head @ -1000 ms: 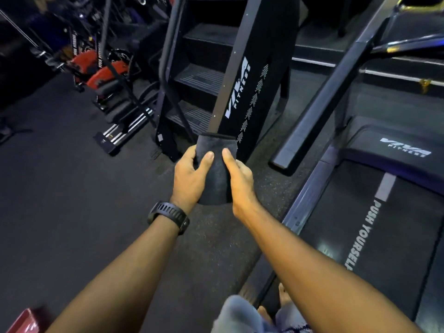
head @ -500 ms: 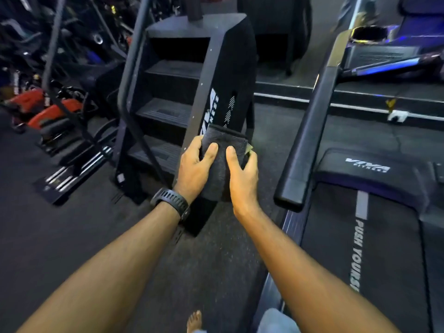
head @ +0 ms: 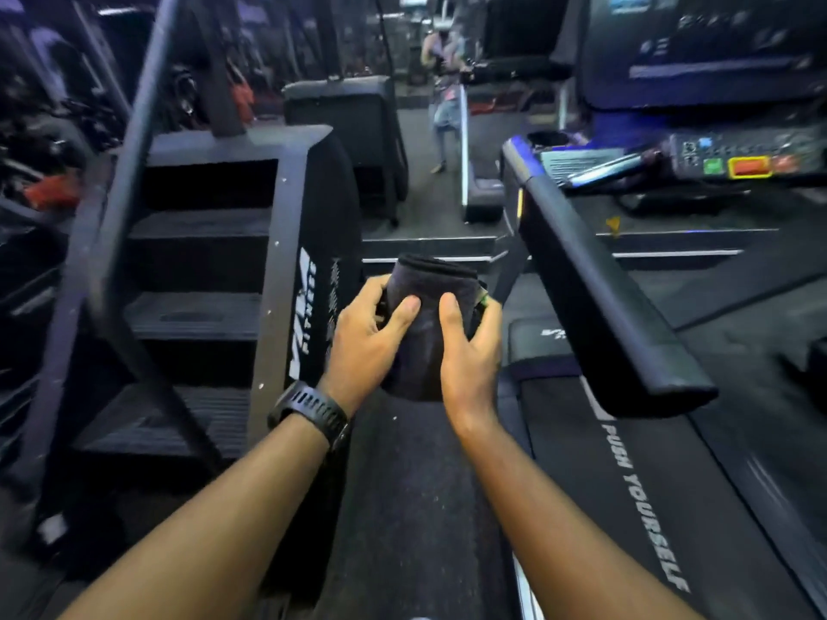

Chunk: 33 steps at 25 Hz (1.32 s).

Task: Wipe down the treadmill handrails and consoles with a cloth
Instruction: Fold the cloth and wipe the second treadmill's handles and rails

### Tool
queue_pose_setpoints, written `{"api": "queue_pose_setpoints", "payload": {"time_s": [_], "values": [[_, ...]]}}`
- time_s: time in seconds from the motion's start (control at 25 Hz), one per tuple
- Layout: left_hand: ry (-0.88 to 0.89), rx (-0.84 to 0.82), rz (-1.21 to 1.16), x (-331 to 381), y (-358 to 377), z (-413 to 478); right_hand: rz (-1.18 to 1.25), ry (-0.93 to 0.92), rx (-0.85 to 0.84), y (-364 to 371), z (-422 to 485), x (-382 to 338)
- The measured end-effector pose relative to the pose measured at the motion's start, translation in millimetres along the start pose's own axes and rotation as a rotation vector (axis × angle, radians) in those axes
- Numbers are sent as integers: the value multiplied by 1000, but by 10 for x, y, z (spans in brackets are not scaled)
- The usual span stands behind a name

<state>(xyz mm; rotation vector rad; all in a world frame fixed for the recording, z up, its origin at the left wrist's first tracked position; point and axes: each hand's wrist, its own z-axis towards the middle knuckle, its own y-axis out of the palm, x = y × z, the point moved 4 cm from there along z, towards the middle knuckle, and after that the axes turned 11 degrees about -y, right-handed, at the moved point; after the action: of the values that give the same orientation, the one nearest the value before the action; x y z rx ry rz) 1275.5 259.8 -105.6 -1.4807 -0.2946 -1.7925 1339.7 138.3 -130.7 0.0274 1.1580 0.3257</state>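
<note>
Left half: black stair climber (head: 215, 279), stepped treads facing the viewer, white brand lettering on the side panel, a slanted rail crossing in front.

Right half: treadmill (head: 559, 351), with dark belt (head: 716, 507) printed "PUSH YOURSELF" in white along its length.

Between the two machines: strip of dark speckled floor (head: 402, 507).

Slanting from upper centre down to the right: near-side treadmill handrail (head: 595, 288), thick, black, blunt end above the belt edge. Untouched, just right of the hands.

Top right: console (head: 716, 60), dark and blurred. Beneath it a control strip (head: 752, 161) with one green and one red button, the red framed in yellow.

Centre, held in the air above the floor strip and clear of handrail and console: cloth (head: 425, 342), dark, folded into a thick upright bundle with a rounded fold on top.

Left hand (head: 364, 346): grasping the cloth's left side, thumb laid across the front face, fingers curled behind and mostly hidden.

Right hand (head: 470, 355): grasping the right side likewise, thumb pressed on the front close beside the left thumb, fingers wrapped round the far edge.

Both grips clenched on the cloth, neither released.

On the left wrist: black wristwatch (head: 313, 409) with perforated strap.
</note>
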Motion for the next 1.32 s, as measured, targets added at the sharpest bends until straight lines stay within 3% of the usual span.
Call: {"api": "queue_pose_setpoints", "payload": {"time_s": [0.32,0.8,1.0,1.12,1.32], "values": [[90,-107,-134,-67,245,1002,-225,-169,156,255,821,201],[222,-271,-138,-410,1153,3639,-403,-298,369,790,3100,1172],[357,-355,-236,-463,1682,4603,-573,-371,477,893,3785,1350],[497,-402,-286,-504,2081,5144,-702,-453,621,909,4161,1479],[717,-679,-340,-372,2688,5699,-909,-468,915,906,4507,1663]]}}
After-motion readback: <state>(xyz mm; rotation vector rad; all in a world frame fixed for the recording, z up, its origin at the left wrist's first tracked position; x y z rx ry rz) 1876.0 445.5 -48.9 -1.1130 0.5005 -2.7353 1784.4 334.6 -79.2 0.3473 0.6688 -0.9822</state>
